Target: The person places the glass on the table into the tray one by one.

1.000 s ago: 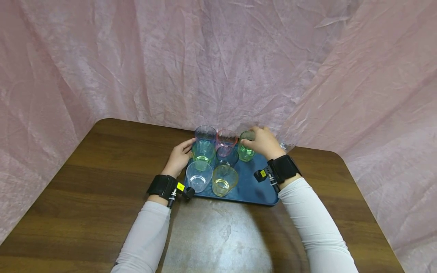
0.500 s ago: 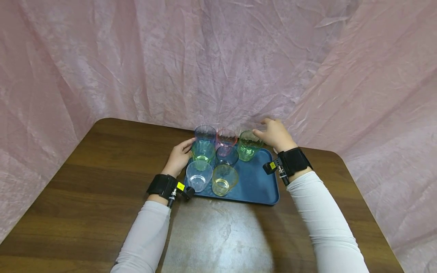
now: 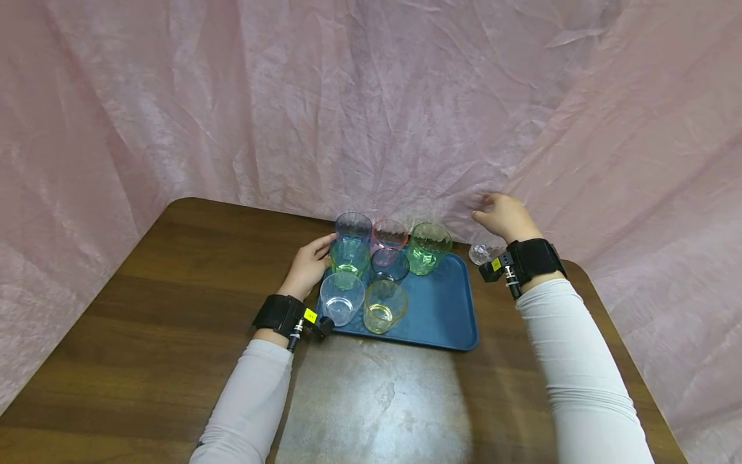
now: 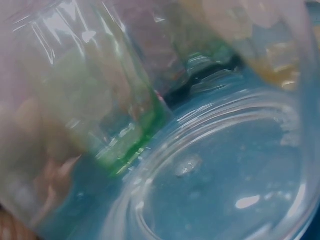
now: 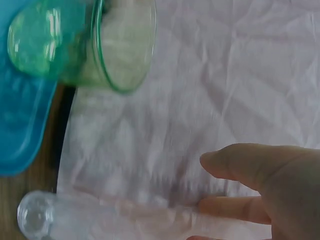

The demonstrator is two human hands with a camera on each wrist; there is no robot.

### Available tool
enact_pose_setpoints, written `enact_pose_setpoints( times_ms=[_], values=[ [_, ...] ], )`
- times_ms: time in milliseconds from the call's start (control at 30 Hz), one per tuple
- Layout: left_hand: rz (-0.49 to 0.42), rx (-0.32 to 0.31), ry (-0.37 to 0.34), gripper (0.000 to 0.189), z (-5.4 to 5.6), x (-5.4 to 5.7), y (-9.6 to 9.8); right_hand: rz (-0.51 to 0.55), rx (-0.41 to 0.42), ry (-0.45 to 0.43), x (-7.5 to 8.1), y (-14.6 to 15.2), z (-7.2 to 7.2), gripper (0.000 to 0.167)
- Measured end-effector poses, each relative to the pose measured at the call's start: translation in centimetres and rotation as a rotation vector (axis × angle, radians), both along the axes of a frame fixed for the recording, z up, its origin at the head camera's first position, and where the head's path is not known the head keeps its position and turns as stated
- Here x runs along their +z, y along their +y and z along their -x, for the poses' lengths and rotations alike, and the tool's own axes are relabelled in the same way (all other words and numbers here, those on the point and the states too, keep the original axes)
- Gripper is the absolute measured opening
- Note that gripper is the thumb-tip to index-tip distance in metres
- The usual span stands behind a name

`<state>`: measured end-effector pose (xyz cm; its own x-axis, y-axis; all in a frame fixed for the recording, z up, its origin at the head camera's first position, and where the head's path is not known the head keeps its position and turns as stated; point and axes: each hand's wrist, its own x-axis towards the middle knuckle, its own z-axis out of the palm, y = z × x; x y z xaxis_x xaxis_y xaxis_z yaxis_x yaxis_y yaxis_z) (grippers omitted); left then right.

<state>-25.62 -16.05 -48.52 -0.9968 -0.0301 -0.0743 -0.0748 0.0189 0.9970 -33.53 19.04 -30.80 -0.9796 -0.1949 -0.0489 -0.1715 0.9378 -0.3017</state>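
My left hand (image 3: 307, 267) rests at the left edge of a blue tray (image 3: 443, 316), fingers extended beside a teal-green glass (image 3: 350, 256) and a blue-tinted glass (image 3: 353, 225). Its wrist camera looks through a clear glass (image 4: 215, 175). My right hand (image 3: 510, 218) is raised at the back right, fingers loosely bent with nothing between them. Below it, a clear glass (image 3: 481, 252) stands off the tray, partly hidden by the wrist. At the tray's back right stands a green glass (image 3: 430, 250), apart from the right hand in the right wrist view.
Also on the tray are a pink glass (image 3: 390, 233), a dark blue glass (image 3: 390, 265), a yellow glass (image 3: 385, 308) and a clear glass (image 3: 342, 299). A pink curtain (image 3: 371, 109) hangs right behind the wooden table (image 3: 174, 309).
My right hand has let go of the green glass on the tray and moved right, towards the clear glass beside the tray. The left hand has stayed in place.
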Motion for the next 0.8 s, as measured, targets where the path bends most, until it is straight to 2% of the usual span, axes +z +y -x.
enact_pose_setpoints(
  times_ms=[167, 367, 600, 800],
  values=[
    [-0.004, -0.001, 0.008, 0.059, 0.1, -0.2, 0.0, -0.037, -0.005, 0.019, 0.3, 1.4, 0.8, 0.055],
    [-0.001, 0.0, 0.003, 0.06, 0.0, -0.2, -0.1, -0.064, -0.028, -0.044, 0.1, 2.1, 1.4, 0.059],
    [-0.005, -0.003, 0.009, 0.059, 0.0, -0.4, -0.1, -0.081, -0.029, -0.098, -0.8, 2.0, 1.5, 0.058],
    [-0.003, -0.001, -0.002, 0.059, -0.1, -0.3, 0.0, -0.074, -0.032, -0.133, -2.2, 2.5, 1.6, 0.064]
  ],
)
